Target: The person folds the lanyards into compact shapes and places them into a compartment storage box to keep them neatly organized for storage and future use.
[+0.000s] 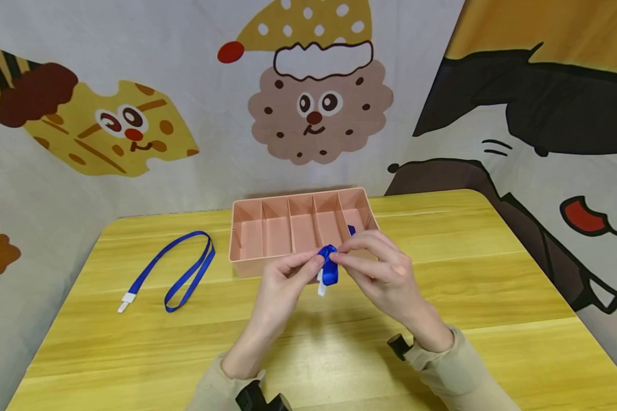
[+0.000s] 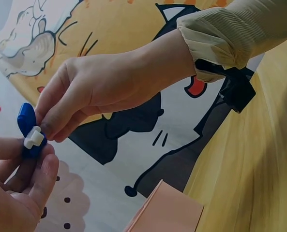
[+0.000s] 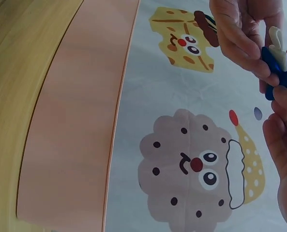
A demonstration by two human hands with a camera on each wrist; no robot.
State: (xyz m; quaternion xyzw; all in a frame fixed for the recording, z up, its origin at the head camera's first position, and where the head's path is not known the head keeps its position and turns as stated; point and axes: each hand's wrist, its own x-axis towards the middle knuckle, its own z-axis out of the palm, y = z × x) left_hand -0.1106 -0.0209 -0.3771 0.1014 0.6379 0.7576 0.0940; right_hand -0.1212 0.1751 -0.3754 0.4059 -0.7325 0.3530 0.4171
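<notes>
In the head view, a blue lanyard (image 1: pixel 330 273) is folded into a compact bundle, with its white clip (image 1: pixel 321 283) hanging below. My left hand (image 1: pixel 283 285) pinches the bundle between thumb and fingers from the left. From the other side, my right hand (image 1: pixel 385 274) pinches it at the top right. The left wrist view shows the white clip (image 2: pixel 34 138) against the blue strap (image 2: pixel 26 119), between the fingers of both hands. Behind the hands stands a pink divided box (image 1: pixel 275 265), with a bit of blue strap (image 1: pixel 352 230) in its rightmost compartment, partly hidden by the right hand.
A second blue lanyard (image 1: pixel 185 290) lies looped on the left of the wooden table (image 1: pixel 108 354), its white clip (image 1: pixel 125 302) toward the front left. A cloth with cartoon prints (image 1: pixel 205 171) rises behind the table and along its sides.
</notes>
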